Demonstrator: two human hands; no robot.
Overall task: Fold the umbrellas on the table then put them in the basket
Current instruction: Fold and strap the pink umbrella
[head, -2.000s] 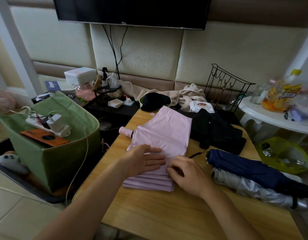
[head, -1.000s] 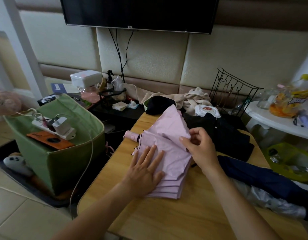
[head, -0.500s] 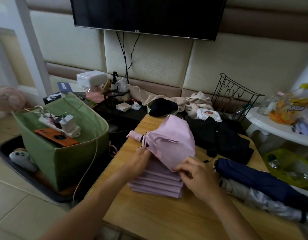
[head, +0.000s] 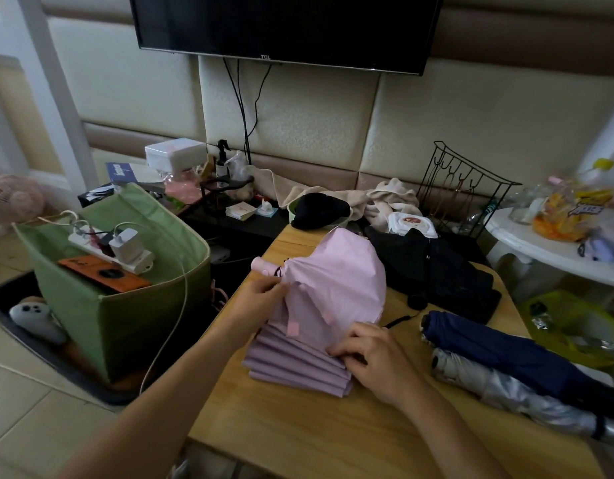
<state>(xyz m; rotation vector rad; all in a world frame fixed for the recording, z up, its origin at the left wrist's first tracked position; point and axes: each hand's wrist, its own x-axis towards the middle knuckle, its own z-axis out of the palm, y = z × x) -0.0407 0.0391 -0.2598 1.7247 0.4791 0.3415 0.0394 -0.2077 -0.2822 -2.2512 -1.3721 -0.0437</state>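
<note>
The pink umbrella (head: pixel 333 299) lies near the left edge of the surface (head: pixel 298 433), about the middle of that edge. Its cloth looks thin, soft and light, so it will likely slip and puff back up if let go. The folded flaps are best pinned flat, with a grip on the firm stick inside near the handle. The left hand (head: pixel 260 299) pinches the cloth on the left side, by the handle. The right hand (head: pixel 371 357) has curled fingers pressing and pinching the flaps at the near right corner of the folded stack.
</note>
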